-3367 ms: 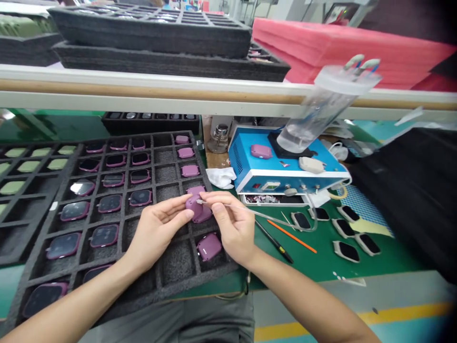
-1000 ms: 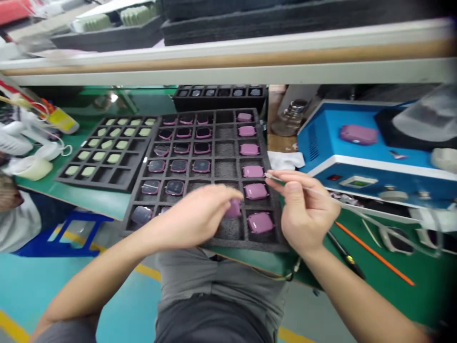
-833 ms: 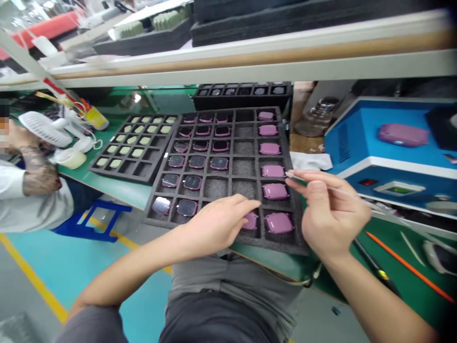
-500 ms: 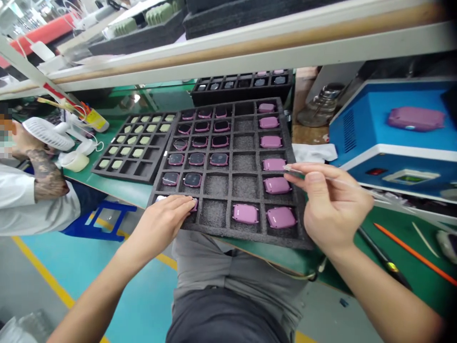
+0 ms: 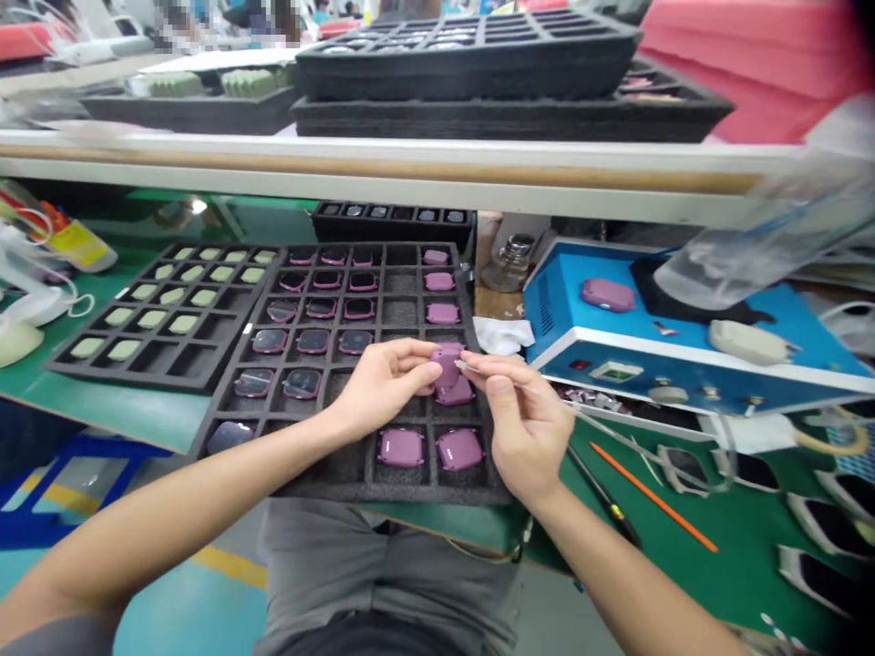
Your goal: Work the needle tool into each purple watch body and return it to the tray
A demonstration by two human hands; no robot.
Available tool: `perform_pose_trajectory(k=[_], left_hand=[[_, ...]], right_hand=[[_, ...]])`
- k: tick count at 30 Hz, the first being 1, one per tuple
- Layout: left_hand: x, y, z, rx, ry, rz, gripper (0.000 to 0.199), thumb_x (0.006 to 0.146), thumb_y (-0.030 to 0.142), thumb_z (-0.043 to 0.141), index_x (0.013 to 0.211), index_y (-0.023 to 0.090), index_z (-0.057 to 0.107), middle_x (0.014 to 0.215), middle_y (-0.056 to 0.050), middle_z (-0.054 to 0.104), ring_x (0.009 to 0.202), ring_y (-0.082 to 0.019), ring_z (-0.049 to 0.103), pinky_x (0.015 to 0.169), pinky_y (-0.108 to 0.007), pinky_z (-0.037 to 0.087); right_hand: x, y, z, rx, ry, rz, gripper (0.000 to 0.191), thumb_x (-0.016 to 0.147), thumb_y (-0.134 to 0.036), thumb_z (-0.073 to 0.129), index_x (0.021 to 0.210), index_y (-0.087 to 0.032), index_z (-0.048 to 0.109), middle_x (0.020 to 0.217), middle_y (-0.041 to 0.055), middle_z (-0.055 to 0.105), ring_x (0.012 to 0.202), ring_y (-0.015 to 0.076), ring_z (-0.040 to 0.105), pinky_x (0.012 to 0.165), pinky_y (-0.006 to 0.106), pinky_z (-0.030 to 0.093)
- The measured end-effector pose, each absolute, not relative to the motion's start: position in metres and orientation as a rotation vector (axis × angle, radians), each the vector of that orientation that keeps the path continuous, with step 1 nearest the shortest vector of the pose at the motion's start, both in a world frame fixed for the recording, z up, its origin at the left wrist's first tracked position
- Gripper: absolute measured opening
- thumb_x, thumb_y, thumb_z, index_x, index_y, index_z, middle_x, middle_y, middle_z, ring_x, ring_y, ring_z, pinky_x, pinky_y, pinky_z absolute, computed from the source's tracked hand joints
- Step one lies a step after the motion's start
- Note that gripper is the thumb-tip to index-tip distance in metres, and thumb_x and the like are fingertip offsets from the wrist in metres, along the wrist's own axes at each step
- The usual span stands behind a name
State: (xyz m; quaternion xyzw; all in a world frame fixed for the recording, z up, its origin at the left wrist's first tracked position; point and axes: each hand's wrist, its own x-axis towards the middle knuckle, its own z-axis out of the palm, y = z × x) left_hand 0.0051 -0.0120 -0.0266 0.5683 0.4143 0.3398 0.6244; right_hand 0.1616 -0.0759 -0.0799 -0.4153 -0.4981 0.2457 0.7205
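One purple watch [image 5: 447, 363] is pinched now by the left hand [image 5: 386, 383], which was seen at the foam tray's [image 5: 403, 312] front-left compartments moments ago; it's held over the right column, beside the clear tube [image 5: 602, 423] gripped by the right hand [image 5: 530, 428].

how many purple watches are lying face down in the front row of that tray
2: one purple watch in the right corner compartment of the tray, another just left of it. More may be hidden, since the left forearm covers part of that row.
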Motion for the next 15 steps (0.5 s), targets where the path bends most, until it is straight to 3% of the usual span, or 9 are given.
perform_pose_trajectory(k=[15], left_hand=[[0.0034,-0.0142,-0.0332,1.261,0.879,0.821,0.044,0.077,0.039,0.089,0.112,0.013,0.077,0.114,-0.012,0.082,0.106,-0.028,0.078,0.098,-0.04,0.062]], right_hand=[[0.1642,-0.0758,-0.0799,-0.991,-1.105,0.549,0.016,0.102,-0.028,0.061,0.104,-0.024,0.076,0.11,0.0086,0.077,0.113,0.0276,0.075,0.099,0.051,0.064]])
